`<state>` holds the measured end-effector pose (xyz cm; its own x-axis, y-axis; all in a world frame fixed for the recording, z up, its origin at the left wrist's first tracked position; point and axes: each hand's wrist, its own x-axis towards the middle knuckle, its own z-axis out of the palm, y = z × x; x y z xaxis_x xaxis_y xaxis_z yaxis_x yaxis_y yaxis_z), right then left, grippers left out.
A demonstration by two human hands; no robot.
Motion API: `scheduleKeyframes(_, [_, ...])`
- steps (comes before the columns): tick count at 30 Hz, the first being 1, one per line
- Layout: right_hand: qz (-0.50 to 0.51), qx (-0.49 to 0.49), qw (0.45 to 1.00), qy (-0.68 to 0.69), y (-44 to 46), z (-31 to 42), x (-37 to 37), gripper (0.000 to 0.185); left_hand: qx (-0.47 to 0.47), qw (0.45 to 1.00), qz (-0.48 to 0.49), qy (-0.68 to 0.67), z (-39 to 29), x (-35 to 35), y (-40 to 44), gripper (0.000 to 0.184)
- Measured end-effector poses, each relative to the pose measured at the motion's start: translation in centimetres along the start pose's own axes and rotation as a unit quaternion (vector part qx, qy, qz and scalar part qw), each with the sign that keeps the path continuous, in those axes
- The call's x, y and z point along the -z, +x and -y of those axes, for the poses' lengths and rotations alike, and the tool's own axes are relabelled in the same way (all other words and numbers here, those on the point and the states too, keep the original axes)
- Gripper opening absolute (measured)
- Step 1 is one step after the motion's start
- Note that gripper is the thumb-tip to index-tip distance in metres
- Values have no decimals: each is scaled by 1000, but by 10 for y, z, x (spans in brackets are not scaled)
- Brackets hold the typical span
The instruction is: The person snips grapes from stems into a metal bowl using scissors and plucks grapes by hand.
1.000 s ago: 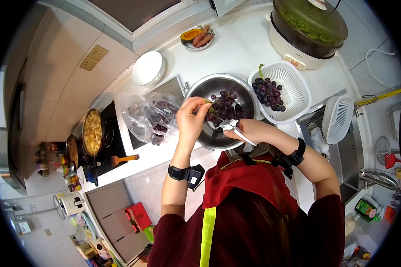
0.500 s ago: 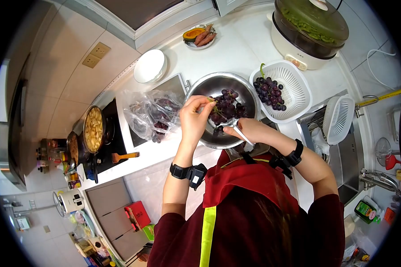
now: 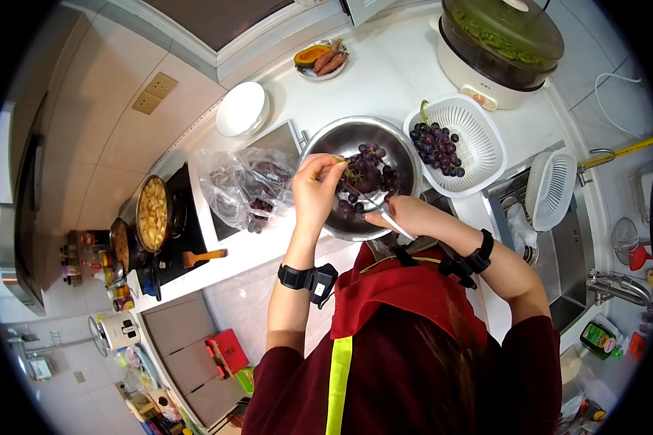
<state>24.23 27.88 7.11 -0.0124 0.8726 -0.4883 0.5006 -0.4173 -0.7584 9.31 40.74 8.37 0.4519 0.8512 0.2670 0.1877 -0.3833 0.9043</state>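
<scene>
A: State of the hands?

B: Left hand is pinched narrow, thumb against fingers, on the stem end of the bunch. Right hand is curled round the white handles of the scissors, blades angled in at the bunch. Blade gap too small to tell.

A: Where's the bunch?

B: Over the inside of the steel bowl, below the left fingers. Can't tell if its low end rests on the bottom.

A: How to snip well?

B: My take: hold it low so cut grapes drop short. Turn the stem with the left so the next stalk faces the blades. Cut close to the fruit, not into it; a nicked skin would leak. Left fingertips clear of the tips.

A: How does the fruit look?

B: Dark purple, round, some shine. Greenish-brown stems show near the pinch. Loose grapes lie in the bowl's near side.

A: Further out?

B: White basket just right of the bowl, another bunch in it. Clear bag to the left, more dark grapes inside. White dish behind that, on the surface.
</scene>
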Motion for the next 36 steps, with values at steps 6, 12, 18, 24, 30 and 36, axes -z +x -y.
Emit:
scheduleKeyframes(6, [42, -26, 995, 87, -8, -6, 8, 73, -12, 999, -3, 50, -14, 3, 5, 12])
scheduleKeyframes(12, [26, -18, 999, 22, 1, -12, -7, 74, -27, 999, -23, 32, -16, 4, 6, 11])
scheduleKeyframes(18, [-19, 27, 998, 55, -3, -3, -6, 77, -13, 999, -20, 46, -20, 7, 4, 12])
scheduleKeyframes(24, [74, -42, 995, 42, 7, -3, 5, 78, -12, 1000, -11, 10, -24, 1, 0, 12])
scheduleKeyframes(30, [34, -29, 998, 45, 2, 8, 6, 77, -5, 1000, 5, 1, -21, -1, -1, 11])
scheduleKeyframes(36, [23, -5, 998, 54, 1, 3, 3, 75, -8, 1000, -11, 10, -5, 0, 2, 11])
